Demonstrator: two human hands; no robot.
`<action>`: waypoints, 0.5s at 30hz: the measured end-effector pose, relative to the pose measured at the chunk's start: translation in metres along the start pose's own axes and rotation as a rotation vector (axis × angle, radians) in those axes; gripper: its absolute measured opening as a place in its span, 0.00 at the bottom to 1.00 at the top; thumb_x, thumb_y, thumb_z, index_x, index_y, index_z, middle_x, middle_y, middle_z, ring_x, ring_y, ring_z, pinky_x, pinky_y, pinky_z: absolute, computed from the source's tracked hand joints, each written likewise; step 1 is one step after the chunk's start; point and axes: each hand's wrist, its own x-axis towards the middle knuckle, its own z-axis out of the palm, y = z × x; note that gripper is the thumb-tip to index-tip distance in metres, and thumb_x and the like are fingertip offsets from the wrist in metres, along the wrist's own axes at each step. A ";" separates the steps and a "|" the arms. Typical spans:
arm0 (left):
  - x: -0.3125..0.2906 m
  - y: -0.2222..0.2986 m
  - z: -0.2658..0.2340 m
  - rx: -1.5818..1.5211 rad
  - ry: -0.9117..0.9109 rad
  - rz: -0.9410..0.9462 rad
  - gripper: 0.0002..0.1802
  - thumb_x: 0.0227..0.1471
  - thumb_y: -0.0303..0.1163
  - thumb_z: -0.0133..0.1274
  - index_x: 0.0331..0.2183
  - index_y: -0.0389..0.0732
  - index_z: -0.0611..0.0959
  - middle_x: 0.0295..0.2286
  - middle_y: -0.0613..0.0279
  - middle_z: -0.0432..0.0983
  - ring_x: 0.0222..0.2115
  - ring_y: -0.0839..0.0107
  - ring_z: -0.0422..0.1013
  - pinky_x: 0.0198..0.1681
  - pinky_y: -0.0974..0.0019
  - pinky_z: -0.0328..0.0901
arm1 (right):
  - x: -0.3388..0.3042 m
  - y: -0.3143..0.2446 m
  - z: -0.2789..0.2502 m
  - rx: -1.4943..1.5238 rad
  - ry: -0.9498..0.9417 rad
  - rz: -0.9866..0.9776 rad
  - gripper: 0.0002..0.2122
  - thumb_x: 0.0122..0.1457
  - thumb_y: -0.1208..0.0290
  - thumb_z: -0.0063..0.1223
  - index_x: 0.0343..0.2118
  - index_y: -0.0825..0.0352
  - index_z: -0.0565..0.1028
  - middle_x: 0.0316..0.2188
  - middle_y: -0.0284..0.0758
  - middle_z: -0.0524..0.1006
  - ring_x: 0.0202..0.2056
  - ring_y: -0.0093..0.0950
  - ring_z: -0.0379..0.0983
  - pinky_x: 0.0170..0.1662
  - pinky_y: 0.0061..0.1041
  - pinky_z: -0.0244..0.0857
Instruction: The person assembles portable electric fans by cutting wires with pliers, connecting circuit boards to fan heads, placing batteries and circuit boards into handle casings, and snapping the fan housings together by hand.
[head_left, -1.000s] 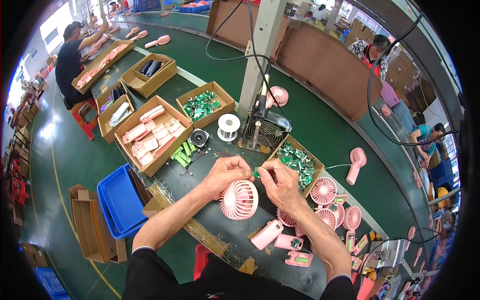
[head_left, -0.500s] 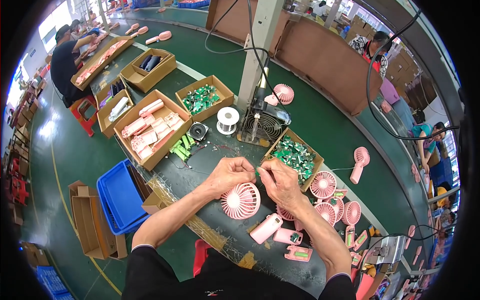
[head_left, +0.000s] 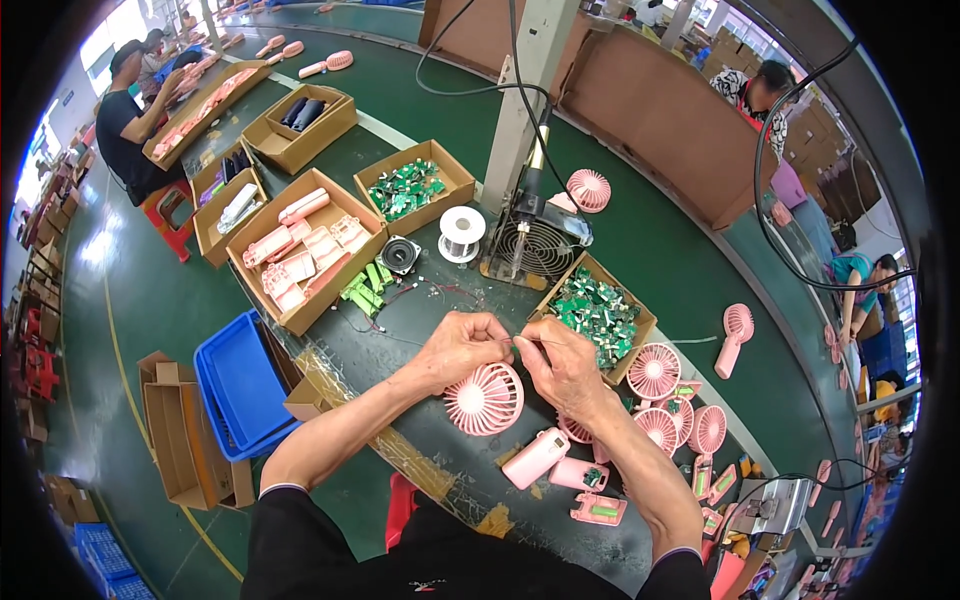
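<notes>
My left hand (head_left: 456, 347) and my right hand (head_left: 559, 365) meet just above a round pink fan head (head_left: 484, 398) on the dark worktable (head_left: 420, 300). Both pinch thin wires (head_left: 520, 342) between their fingertips, and the fan head hangs just under them. Right behind my right hand stands a cardboard box of green circuit boards (head_left: 596, 311). Pink handle shells (head_left: 548, 462) lie on the table below my right wrist.
Several more pink fan heads (head_left: 668, 398) lie at the right. A solder spool (head_left: 461, 231), a small fan unit (head_left: 527, 246), a box of pink parts (head_left: 302, 251) and another box of green boards (head_left: 411, 184) stand behind. A blue bin (head_left: 238, 388) sits left. Other people work nearby.
My hands stay together over the fan head, with only small finger movement on the wires. The view has shifted slightly.
</notes>
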 end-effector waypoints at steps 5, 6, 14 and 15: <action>0.001 0.000 0.000 0.031 -0.012 -0.001 0.05 0.46 0.21 0.54 0.30 0.31 0.79 0.26 0.59 0.79 0.26 0.78 0.74 0.30 0.74 0.69 | 0.000 -0.003 -0.002 0.053 0.016 0.113 0.06 0.52 0.82 0.57 0.29 0.71 0.70 0.23 0.39 0.71 0.24 0.35 0.72 0.27 0.30 0.66; 0.002 0.002 0.003 0.056 -0.020 -0.013 0.05 0.46 0.21 0.54 0.30 0.31 0.79 0.26 0.59 0.79 0.27 0.77 0.74 0.31 0.74 0.69 | 0.000 -0.004 -0.005 0.069 0.006 0.171 0.05 0.53 0.82 0.57 0.29 0.71 0.70 0.23 0.39 0.72 0.24 0.35 0.72 0.27 0.29 0.66; -0.007 0.011 0.009 0.103 -0.131 -0.176 0.06 0.51 0.26 0.55 0.29 0.32 0.79 0.27 0.58 0.80 0.27 0.77 0.74 0.31 0.74 0.69 | -0.021 0.001 -0.014 0.241 -0.010 0.441 0.04 0.58 0.78 0.53 0.31 0.72 0.70 0.20 0.36 0.72 0.23 0.25 0.71 0.26 0.25 0.63; -0.010 0.010 0.009 0.111 -0.125 -0.166 0.06 0.51 0.26 0.56 0.29 0.32 0.79 0.27 0.58 0.80 0.27 0.78 0.74 0.30 0.74 0.69 | -0.024 0.000 -0.017 0.251 -0.031 0.466 0.05 0.60 0.76 0.52 0.30 0.71 0.70 0.20 0.31 0.73 0.23 0.19 0.69 0.27 0.20 0.62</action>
